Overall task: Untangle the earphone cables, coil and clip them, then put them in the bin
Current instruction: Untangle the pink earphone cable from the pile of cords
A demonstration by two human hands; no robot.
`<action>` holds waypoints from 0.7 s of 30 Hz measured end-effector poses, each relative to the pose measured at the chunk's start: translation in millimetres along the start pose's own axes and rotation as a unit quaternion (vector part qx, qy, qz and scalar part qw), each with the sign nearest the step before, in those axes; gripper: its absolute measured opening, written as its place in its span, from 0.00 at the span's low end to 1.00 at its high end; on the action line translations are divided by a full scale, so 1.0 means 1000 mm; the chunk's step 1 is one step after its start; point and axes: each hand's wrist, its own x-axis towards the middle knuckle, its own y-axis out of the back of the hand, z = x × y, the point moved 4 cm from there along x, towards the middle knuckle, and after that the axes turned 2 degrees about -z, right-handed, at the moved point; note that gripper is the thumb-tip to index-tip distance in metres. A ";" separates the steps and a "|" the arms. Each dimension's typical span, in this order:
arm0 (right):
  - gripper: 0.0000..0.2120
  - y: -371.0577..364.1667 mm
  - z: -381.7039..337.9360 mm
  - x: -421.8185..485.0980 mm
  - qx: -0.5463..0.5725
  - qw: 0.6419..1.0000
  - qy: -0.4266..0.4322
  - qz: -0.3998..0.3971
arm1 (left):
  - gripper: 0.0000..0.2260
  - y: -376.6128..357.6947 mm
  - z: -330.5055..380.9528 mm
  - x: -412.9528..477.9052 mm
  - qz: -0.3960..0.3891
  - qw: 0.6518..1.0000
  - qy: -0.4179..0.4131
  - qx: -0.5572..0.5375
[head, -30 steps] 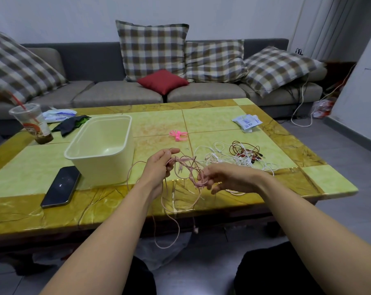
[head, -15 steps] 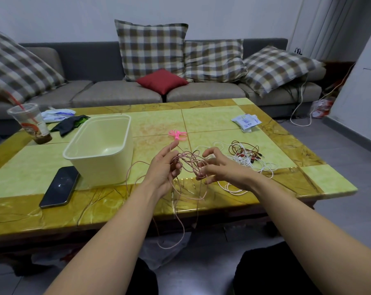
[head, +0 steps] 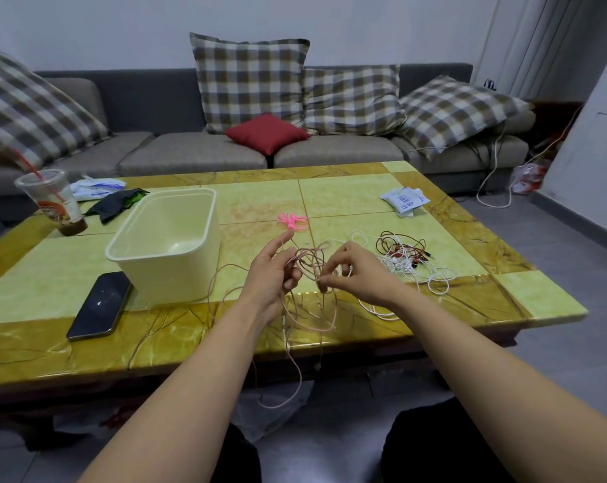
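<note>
A pale pink earphone cable [head: 309, 264] hangs in loops between my two hands above the table's near edge, its loose end trailing below the tabletop. My left hand [head: 272, 273] holds loops of it, the index finger raised and the lower fingers curled round the strands. My right hand [head: 352, 273] pinches a strand at its fingertips. A tangle of white and dark red earphone cables [head: 408, 261] lies on the table to the right. Further back lies a pink clip [head: 291, 220]. The cream bin [head: 169, 245] stands empty to the left.
A black phone [head: 99, 305] lies left of the bin at the table's front. A plastic cup with a red straw [head: 52, 202], a dark cloth [head: 115, 203] and a white packet [head: 404, 200] sit further back. A sofa with cushions [head: 249, 81] stands behind the table.
Both hands have risen a little and drawn the pink cable up off the table. My left hand has opened its upper fingers while my right hand has closed into a fingertip pinch on a strand.
</note>
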 end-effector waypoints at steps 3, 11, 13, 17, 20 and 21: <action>0.04 0.011 0.000 0.004 -0.066 0.993 0.003 0.096 | 0.17 0.007 -0.003 0.002 0.037 0.996 -0.005 0.079; 0.06 0.018 -0.015 0.002 0.387 0.918 -0.065 0.056 | 0.18 0.017 -0.008 0.005 0.090 0.973 -0.038 0.209; 0.06 0.023 -0.008 0.002 0.314 0.944 -0.101 0.026 | 0.18 0.021 -0.009 0.007 0.104 0.969 -0.047 0.218; 0.05 0.031 0.014 0.002 -0.148 0.981 -0.118 -0.041 | 0.19 0.033 -0.007 0.009 0.158 0.962 -0.056 0.217; 0.11 0.026 0.022 -0.005 -0.118 0.971 -0.164 -0.129 | 0.19 0.031 -0.008 0.008 0.143 0.961 -0.063 0.228; 0.15 0.024 0.019 -0.007 -0.055 0.970 -0.178 -0.156 | 0.19 0.030 -0.008 0.008 0.138 0.959 -0.066 0.238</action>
